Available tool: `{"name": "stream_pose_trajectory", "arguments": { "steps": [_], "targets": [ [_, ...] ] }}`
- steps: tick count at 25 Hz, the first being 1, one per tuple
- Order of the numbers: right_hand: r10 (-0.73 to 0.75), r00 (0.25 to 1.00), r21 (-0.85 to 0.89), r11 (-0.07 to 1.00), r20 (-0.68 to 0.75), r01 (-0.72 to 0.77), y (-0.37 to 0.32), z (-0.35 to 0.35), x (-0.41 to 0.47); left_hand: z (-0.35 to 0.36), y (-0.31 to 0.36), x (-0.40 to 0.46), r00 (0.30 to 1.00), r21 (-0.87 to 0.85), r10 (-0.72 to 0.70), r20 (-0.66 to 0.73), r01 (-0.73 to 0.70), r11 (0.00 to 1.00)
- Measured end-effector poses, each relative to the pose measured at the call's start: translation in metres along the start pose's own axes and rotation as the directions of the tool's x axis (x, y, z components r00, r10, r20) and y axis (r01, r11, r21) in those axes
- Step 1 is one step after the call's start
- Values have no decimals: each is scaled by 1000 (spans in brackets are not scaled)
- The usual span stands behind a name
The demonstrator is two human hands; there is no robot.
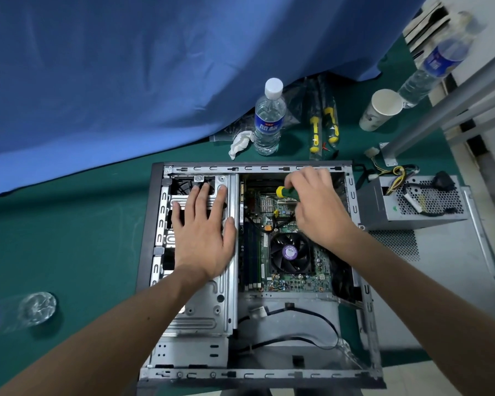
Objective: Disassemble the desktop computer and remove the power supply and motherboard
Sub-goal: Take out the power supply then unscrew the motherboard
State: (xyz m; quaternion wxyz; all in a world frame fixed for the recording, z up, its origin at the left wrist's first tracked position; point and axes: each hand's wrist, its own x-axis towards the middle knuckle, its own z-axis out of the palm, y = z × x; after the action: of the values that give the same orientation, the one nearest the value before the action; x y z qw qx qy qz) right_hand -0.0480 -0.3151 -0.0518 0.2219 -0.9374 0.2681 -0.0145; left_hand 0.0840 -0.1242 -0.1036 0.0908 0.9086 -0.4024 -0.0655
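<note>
Currently the computer case [257, 281] lay on its side on the green tabletop [69, 252], side panel off, with the motherboard [283, 224] seated in its right bay and the CPU fan [289, 252] upright on it. The power supply [406, 201] sat outside the case, just beside its right wall, cables trailing from its top (so that half of the task looked done). The left hand [203, 235] rested flat on the metal drive cage [197, 281], fingers straight and spread, its grip closed on nothing, apparently bracing the case. The right hand [317, 204] had its grip clamped round the green-and-yellow screwdriver [287, 192] over the board's upper part; the tip was hidden by the fingers, so which screw it addressed could not be told. Judgement: the board should be light but thin, stiff and fragile, with exposed components and likely sharp solder points beneath. It should be taken by its bare edges, or steadied at the fan's heatsink block, never by chips or slots. Black cables [277, 221] looked attached near the centre and would need unplugging first. The case's sheet-metal rims looked sharp. A water bottle [267, 118] stood near the case's far wall, a spill hazard.
</note>
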Motion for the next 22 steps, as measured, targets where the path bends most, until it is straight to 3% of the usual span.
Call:
{"name": "stream_pose_trajectory", "arguments": {
  "steps": [2,4,6,10,15,22],
  "targets": [
    [85,996,15,996,-6,-85,-1,1,-4,1,0,0,1000,-2,2,1,-2,1000],
    [198,979,-117,974,43,-192,-1,4,-3,1,0,1,1000,-2,2,-1,-2,1000],
    [181,983,-157,972,14,-176,-2,3,3,1,0,0,1000,5,3,-1,-3,1000],
    [21,1000,16,1000,-17,-21,-6,-4,11,0,0,0,1000,9,2,-2,-1,1000],
    [238,971,-120,964,-13,-238,-6,1,7,1,0,0,1000,9,1,-2,-1,1000],
    [184,982,7,983,34,-185,11,3,-6,1,-1,0,1000,17,1,6,-1,1000]
  ]
}}
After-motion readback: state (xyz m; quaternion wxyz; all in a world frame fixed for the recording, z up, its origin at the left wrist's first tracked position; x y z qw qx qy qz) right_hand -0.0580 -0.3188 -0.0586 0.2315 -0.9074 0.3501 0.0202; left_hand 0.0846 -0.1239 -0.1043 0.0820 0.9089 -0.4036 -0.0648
